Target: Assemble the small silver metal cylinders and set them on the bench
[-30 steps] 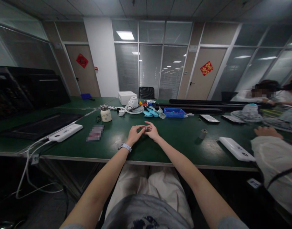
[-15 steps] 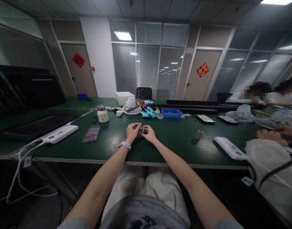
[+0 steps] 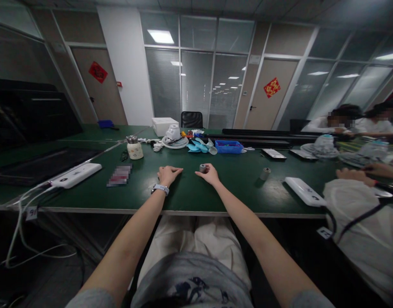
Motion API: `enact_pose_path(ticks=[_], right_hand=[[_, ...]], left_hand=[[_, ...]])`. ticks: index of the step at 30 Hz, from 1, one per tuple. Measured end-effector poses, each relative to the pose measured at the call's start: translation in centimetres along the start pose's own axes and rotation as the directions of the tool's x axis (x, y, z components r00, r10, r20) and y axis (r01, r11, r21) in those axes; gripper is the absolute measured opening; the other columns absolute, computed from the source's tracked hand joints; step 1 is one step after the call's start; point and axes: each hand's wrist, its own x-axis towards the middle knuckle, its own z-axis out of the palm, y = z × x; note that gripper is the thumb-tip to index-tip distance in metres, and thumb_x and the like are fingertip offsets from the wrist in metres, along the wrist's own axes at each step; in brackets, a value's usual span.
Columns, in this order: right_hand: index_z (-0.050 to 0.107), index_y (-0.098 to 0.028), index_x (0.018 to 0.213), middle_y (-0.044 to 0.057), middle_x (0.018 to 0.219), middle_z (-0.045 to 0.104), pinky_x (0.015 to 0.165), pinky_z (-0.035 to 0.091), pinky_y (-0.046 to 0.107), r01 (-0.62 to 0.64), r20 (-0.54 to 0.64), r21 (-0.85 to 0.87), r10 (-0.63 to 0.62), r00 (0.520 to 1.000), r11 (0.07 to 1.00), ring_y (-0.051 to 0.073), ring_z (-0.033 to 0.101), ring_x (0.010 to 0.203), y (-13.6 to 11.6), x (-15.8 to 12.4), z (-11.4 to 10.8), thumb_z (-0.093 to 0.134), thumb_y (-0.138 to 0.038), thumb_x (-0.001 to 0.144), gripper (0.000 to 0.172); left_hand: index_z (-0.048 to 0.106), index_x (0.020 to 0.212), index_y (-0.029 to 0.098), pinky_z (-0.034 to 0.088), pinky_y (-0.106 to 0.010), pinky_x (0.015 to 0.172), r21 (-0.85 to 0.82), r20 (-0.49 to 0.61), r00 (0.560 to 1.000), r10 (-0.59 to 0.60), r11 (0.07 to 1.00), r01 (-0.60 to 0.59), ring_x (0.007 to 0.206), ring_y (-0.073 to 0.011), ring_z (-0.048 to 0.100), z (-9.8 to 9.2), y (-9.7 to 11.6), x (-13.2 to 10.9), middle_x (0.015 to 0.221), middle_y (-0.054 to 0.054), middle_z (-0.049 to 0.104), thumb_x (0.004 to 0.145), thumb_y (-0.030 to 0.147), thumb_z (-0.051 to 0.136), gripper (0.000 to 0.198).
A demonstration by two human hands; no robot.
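Observation:
My right hand (image 3: 212, 174) has its thumb and fingers around a small grey metal cylinder (image 3: 202, 168) that has a dark spot on top. The cylinder is upright at the table surface. To its left, apart from it, my left hand (image 3: 168, 175) is low over the table, thumb and forefinger pressed together and pointing right. Whether anything is between those fingertips is too small to tell. A second, similar metal cylinder (image 3: 265, 173) stands on the table farther right, beyond my right hand's reach of touch.
Behind my hands are a white fan part (image 3: 174, 142), light-blue fan blades (image 3: 201, 146) and a blue bin (image 3: 229, 147). A cream jar (image 3: 135, 149) stands left. White power banks (image 3: 79, 175) (image 3: 304, 191) lie at both sides. A co-worker's sleeve (image 3: 353, 201) is at right.
My hands have moved apart: the left went left, away from the cylinder, and the right shifted right with the cylinder in its fingers. The camera view has tilted slightly down.

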Motion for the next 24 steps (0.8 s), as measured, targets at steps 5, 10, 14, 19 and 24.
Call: enact_pose_path(ticks=[5, 10, 14, 19, 24], right_hand=[[0.066, -0.019, 0.088, 0.003, 0.083, 0.07, 0.083, 0.053, 0.039, -0.066, -0.008, 0.035, 0.066, 0.998, 0.997, 0.019, 0.066, 0.08, -0.3, 0.0, -0.1, 0.086, -0.031, 0.053, 0.043], [0.07, -0.016, 0.088, 0.003, 0.085, 0.072, 0.088, 0.053, 0.037, -0.179, 0.076, 0.278, 0.164, 0.984, 0.944, 0.02, 0.067, 0.085, -0.9, 0.4, -0.5, 0.081, -0.02, 0.063, 0.028], [0.066, -0.017, 0.088, 0.006, 0.089, 0.072, 0.083, 0.055, 0.035, -0.35, 0.193, 0.523, 0.292, 0.937, 0.777, 0.019, 0.068, 0.087, -1.5, 0.7, -0.9, 0.071, -0.017, 0.075, 0.014], [0.061, -0.018, 0.09, 0.008, 0.099, 0.071, 0.074, 0.056, 0.031, -0.503, 0.388, 0.614, 0.322, 0.864, 0.608, 0.018, 0.068, 0.092, -2.4, 0.3, -1.6, 0.053, -0.026, 0.091, 0.01], [0.056, -0.016, 0.102, 0.008, 0.102, 0.068, 0.061, 0.057, 0.022, -0.661, 0.532, 0.683, 0.409, 0.742, 0.31, 0.013, 0.068, 0.086, -3.4, -0.1, -2.2, 0.045, -0.033, 0.098, 0.02]], left_hand=[[0.077, 0.079, 0.025, 0.037, -0.051, 0.093, -0.075, -0.103, 0.985, -0.137, 0.989, 0.13, 0.111, -0.0381, 0.047, -0.3, 0.3, 0.1, 0.099, -0.012, 0.072, 0.088, 0.056, 0.04, 0.05], [0.075, 0.085, 0.022, 0.04, -0.047, 0.091, -0.112, -0.129, 0.971, -0.202, 0.976, 0.188, 0.111, -0.037, 0.049, -0.8, 0.7, -0.1, 0.098, -0.013, 0.071, 0.088, 0.042, 0.041, 0.04], [0.075, 0.086, 0.02, 0.04, -0.048, 0.092, -0.129, -0.119, 0.97, -0.211, 0.972, 0.195, 0.113, -0.0375, 0.048, -0.8, 0.6, 0.0, 0.101, -0.016, 0.071, 0.087, 0.038, 0.039, 0.041], [0.073, 0.085, 0.017, 0.04, -0.046, 0.092, -0.144, -0.122, 0.964, -0.237, 0.965, 0.219, 0.113, -0.0364, 0.05, -0.5, 0.4, 0.4, 0.103, -0.018, 0.069, 0.088, 0.034, 0.036, 0.041], [0.073, 0.085, 0.017, 0.041, -0.041, 0.088, -0.121, -0.109, 0.964, -0.241, 0.966, 0.228, 0.111, -0.0349, 0.052, -0.8, 0.7, 0.2, 0.103, -0.017, 0.07, 0.087, 0.034, 0.036, 0.041]])
